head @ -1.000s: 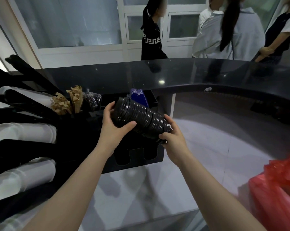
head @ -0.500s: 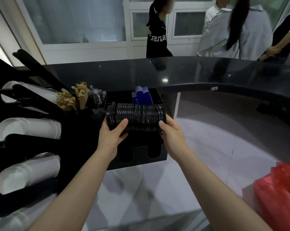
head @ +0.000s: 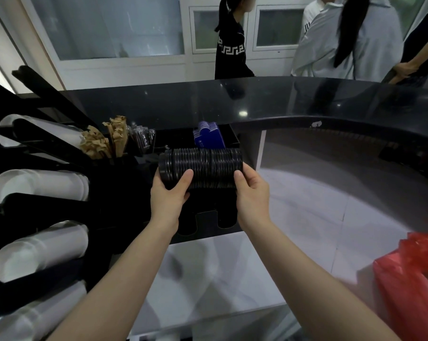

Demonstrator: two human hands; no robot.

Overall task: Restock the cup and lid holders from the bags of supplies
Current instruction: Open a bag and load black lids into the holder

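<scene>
A stack of black lids (head: 203,166) lies on its side, level, just above the black lid holder (head: 208,222) with its notched front. My left hand (head: 167,193) grips the stack's left end, thumb over the front. My right hand (head: 251,190) grips the right end the same way. White cups (head: 38,185) lie in the slanted black cup holder (head: 30,210) at the left, in three visible rows.
Brown paper packets (head: 107,141) and blue cards (head: 209,136) sit in compartments behind the lid holder. A red plastic bag (head: 412,279) lies at the lower right. A dark curved counter (head: 257,104) runs across the back, with several people beyond it.
The lid stack went from tilted to level a second ago and has since stayed level above the lid holder. Both hands kept their grip on its ends.
</scene>
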